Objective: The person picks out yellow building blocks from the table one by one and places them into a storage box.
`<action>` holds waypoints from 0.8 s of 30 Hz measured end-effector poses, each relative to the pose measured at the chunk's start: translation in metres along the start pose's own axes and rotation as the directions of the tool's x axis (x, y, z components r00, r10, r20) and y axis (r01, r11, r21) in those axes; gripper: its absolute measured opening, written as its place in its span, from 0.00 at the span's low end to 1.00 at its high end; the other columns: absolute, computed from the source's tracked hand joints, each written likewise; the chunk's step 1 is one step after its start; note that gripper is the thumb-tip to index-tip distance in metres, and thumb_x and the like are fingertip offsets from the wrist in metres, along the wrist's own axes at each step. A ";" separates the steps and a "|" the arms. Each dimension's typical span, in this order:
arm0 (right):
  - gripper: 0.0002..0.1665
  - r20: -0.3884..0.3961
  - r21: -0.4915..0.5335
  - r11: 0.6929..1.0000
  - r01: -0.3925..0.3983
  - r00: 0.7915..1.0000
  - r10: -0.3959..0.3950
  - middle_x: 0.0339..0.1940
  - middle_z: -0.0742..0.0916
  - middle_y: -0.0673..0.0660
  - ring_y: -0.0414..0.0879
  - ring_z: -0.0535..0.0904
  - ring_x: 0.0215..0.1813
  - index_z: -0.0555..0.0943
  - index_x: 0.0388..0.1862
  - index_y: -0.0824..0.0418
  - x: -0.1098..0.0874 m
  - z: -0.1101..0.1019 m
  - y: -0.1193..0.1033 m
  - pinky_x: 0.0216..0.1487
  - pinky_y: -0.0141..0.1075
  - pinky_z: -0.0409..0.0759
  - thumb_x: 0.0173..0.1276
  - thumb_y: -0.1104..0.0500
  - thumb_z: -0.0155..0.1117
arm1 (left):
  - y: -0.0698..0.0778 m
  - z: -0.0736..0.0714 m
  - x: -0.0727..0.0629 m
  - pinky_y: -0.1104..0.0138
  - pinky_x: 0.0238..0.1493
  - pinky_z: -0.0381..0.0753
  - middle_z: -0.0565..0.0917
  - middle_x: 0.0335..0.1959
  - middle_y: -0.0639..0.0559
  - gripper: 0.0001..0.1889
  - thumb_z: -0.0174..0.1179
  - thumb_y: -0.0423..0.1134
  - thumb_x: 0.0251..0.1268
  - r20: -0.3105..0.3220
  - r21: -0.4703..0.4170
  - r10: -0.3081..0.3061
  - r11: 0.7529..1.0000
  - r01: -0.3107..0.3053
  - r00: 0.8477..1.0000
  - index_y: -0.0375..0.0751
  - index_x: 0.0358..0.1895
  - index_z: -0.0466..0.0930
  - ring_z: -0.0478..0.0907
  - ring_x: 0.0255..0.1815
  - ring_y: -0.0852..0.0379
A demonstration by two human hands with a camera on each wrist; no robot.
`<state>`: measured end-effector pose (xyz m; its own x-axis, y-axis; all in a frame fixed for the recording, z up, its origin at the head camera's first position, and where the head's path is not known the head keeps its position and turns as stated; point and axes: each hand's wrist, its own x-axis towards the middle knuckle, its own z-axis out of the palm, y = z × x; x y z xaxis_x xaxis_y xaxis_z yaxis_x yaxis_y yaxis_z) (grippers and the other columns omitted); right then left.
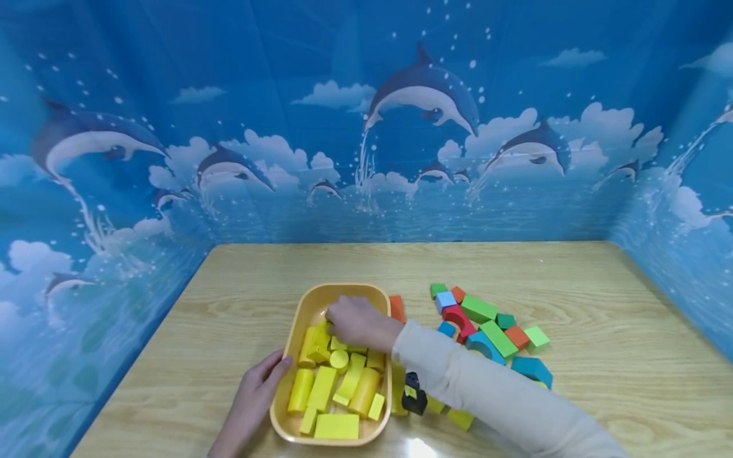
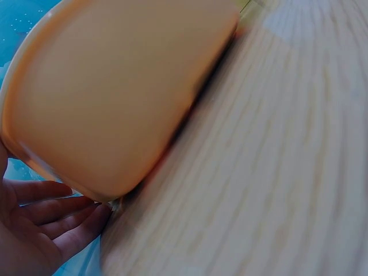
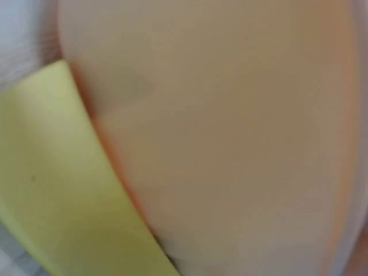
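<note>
A yellow-orange plastic tub [image 1: 273, 407] stands on the table, holding several yellow building blocks [image 1: 338, 426], including cylinders and bars. My left hand [image 1: 256, 392] holds the tub's near-left side, thumb at the rim; in the left wrist view its fingers [image 2: 63, 221] reach under the tub's lower edge. Inside the far end, my right hand [image 1: 356, 320] is bent downward, with a yellow block [image 1: 322, 331] at its fingertips, partly hidden beneath the hand. Through the right wrist view, the tub's outer wall [image 3: 230, 138] fills most of the picture, beside a large yellow block [image 3: 69, 172].
Right of the tub lies a loose pile of green [image 1: 480, 309], red [image 1: 458, 318] and blue blocks [image 1: 531, 369]. Yellow blocks [image 1: 460, 418] and a small black device [image 1: 413, 394] show beside the right sleeve [image 1: 481, 388]. A dolphin-print curtain [image 1: 343, 127] surrounds the table's back and sides.
</note>
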<state>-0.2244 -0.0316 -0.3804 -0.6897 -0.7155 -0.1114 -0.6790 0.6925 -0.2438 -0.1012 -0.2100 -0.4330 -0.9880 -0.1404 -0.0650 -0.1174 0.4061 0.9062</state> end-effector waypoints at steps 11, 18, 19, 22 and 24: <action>0.11 0.067 -0.242 0.969 0.046 0.997 -0.031 0.25 0.79 0.49 0.41 0.73 0.28 0.81 0.29 0.52 -0.006 -0.002 0.012 0.27 0.31 0.74 0.70 0.64 0.56 | -0.001 0.000 -0.001 0.62 0.46 0.84 0.77 0.57 0.30 0.24 0.49 0.43 0.75 0.008 -0.024 -0.010 1.000 0.011 1.000 0.27 0.63 0.70 0.81 0.50 0.44; 0.15 -0.079 -0.056 0.991 0.120 0.989 -0.125 0.46 0.86 0.57 0.48 0.82 0.46 0.83 0.53 0.61 -0.034 -0.029 0.034 0.44 0.38 0.84 0.69 0.65 0.60 | 0.000 0.001 0.001 0.60 0.50 0.83 0.77 0.58 0.32 0.24 0.50 0.45 0.75 0.011 -0.024 -0.011 1.000 0.011 1.000 0.29 0.64 0.70 0.80 0.52 0.43; 0.15 -0.099 -0.024 0.991 0.131 0.986 -0.133 0.47 0.86 0.58 0.48 0.82 0.46 0.83 0.53 0.61 -0.041 -0.033 0.038 0.43 0.37 0.84 0.69 0.67 0.59 | 0.000 0.001 0.001 0.60 0.50 0.83 0.77 0.58 0.32 0.25 0.50 0.45 0.75 0.011 -0.025 -0.014 1.000 0.014 1.000 0.29 0.64 0.70 0.80 0.53 0.43; 0.14 -0.157 0.041 0.985 0.168 0.975 -0.159 0.42 0.86 0.56 0.43 0.81 0.39 0.84 0.48 0.60 -0.069 -0.041 0.050 0.35 0.31 0.81 0.68 0.71 0.57 | 0.001 0.001 0.001 0.58 0.52 0.82 0.76 0.59 0.32 0.25 0.50 0.46 0.75 0.015 -0.014 -0.015 1.000 0.015 1.000 0.29 0.64 0.70 0.79 0.54 0.42; 0.11 -0.168 0.067 0.981 0.180 0.972 -0.167 0.39 0.85 0.51 0.39 0.79 0.36 0.84 0.44 0.57 -0.093 -0.043 0.053 0.31 0.28 0.79 0.69 0.69 0.58 | 0.002 0.001 0.001 0.57 0.53 0.82 0.76 0.60 0.32 0.26 0.50 0.47 0.75 0.016 -0.008 -0.016 1.000 0.016 1.000 0.29 0.64 0.70 0.78 0.55 0.41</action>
<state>-0.2074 0.0754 -0.3420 -0.5991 -0.7951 0.0946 -0.7738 0.5446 -0.3235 -0.1024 -0.2079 -0.4317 -0.9874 -0.1326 -0.0861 -0.1325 0.3969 0.9082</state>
